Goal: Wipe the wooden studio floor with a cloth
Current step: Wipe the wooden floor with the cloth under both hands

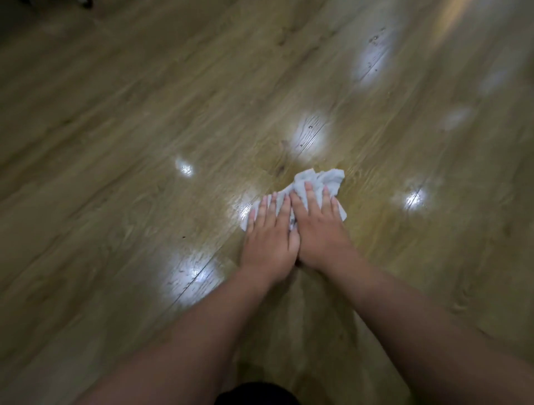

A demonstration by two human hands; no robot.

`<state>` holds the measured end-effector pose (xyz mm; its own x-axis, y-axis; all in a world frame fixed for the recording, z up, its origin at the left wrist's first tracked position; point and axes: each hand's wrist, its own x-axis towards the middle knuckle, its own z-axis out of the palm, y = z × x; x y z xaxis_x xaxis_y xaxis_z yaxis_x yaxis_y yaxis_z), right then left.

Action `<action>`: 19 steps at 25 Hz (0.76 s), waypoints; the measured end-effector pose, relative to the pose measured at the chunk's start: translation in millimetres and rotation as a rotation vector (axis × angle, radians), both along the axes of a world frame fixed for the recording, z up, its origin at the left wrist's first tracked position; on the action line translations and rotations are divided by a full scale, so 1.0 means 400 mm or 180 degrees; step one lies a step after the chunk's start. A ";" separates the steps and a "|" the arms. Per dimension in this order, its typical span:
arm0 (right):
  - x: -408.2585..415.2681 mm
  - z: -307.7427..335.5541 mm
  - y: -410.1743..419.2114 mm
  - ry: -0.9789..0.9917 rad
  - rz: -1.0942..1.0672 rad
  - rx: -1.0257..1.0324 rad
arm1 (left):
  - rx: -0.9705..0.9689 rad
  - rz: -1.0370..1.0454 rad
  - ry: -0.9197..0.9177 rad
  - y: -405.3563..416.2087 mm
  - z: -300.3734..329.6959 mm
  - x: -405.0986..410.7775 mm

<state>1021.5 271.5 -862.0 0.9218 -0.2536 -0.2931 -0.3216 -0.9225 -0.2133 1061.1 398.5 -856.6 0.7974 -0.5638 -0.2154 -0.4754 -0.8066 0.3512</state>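
A crumpled white cloth (329,180) lies on the wooden plank floor (144,144) just right of centre. My left hand (270,234) and my right hand (316,228) press flat on top of it, side by side, fingers stretched forward and touching each other at the inner edges. The cloth bunches up ahead of my right fingers and sticks out a little at the left of my left hand. Most of the cloth is hidden under both palms.
Bright reflections of ceiling lights (310,136) dot the shiny floor, with small dark specks near the far one (372,49). A dark object (85,3) shows at the top left edge. Dark clothing (255,394) sits at the bottom edge.
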 end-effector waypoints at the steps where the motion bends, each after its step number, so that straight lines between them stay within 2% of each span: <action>1: 0.043 -0.004 -0.023 -0.0012 -0.0038 0.0004 | -0.0038 0.0000 -0.0036 -0.025 -0.004 0.047; 5: 0.168 -0.009 -0.184 0.0038 -0.0354 -0.0003 | -0.0052 -0.0175 0.0009 -0.207 -0.032 0.197; 8: 0.154 0.002 -0.251 0.0062 -0.0689 0.0072 | -0.0205 -0.0119 -0.0136 -0.290 -0.048 0.185; 12: 0.010 0.003 -0.166 -0.0203 -0.0728 0.0079 | -0.0479 -0.0565 -0.0156 -0.189 -0.037 0.061; 19: -0.019 0.030 -0.074 0.0024 -0.0014 0.0189 | -0.0099 -0.0007 0.0213 -0.076 0.011 -0.026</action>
<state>1014.0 242.1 -850.1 0.9185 -0.2396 -0.3145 -0.3274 -0.9069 -0.2652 1050.8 368.2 -852.1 0.7805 -0.5727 -0.2505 -0.4518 -0.7938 0.4072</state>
